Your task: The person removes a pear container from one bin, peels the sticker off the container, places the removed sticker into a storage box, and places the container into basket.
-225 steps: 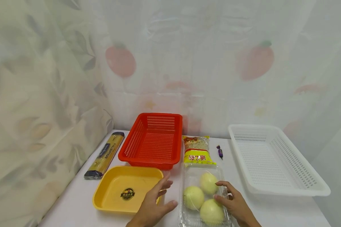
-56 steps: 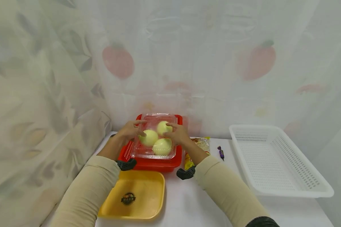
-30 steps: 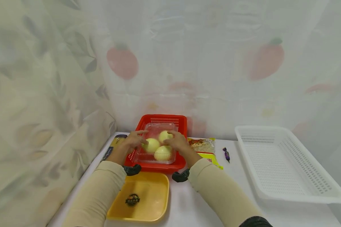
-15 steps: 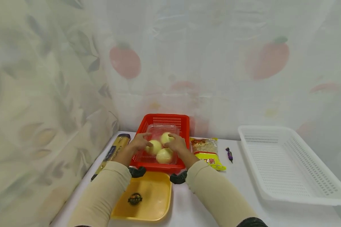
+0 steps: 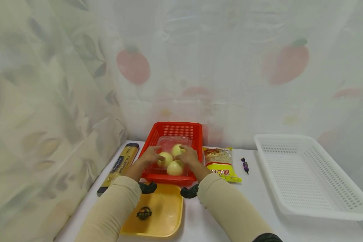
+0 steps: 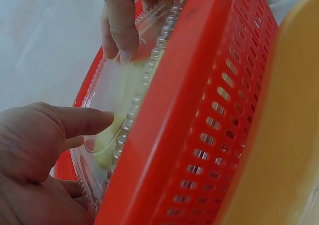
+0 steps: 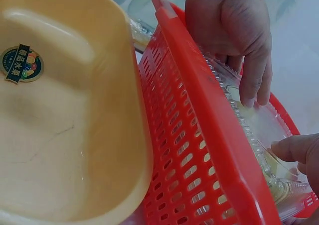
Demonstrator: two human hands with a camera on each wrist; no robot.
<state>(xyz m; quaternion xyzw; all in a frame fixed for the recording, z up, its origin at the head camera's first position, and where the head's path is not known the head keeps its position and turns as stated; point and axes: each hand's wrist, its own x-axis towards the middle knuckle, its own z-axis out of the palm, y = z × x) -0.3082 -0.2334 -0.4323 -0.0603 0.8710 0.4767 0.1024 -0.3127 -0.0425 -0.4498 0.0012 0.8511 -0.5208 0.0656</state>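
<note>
A clear plastic clamshell box (image 5: pixel 173 141) lies inside the red perforated basket (image 5: pixel 198 132), with three pale yellow round balls (image 5: pixel 175 168) showing through its lid. My left hand (image 5: pixel 149 157) holds the box's left side; in the left wrist view the thumb lies over the lid (image 6: pixel 119 85) and the other fingers go down at the edge, partly hidden. Opposite it, my right hand (image 5: pixel 189 156) holds the right side, its thumb over the lid. In the right wrist view the box's beaded edge (image 7: pixel 239 113) sits just inside the red rim.
A yellow tray (image 5: pixel 166 210) stands right in front of the red basket. To the left lies a spaghetti pack (image 5: pixel 121 164). On the right are a yellow pasta bag (image 5: pixel 219 161), a purple-wrapped candy (image 5: pixel 245 165) and a white perforated basket (image 5: pixel 296 168).
From the table right of the yellow tray, both hands have carried the box left and away into the red basket. In the last second it has sunk lower and slid slightly nearer.
</note>
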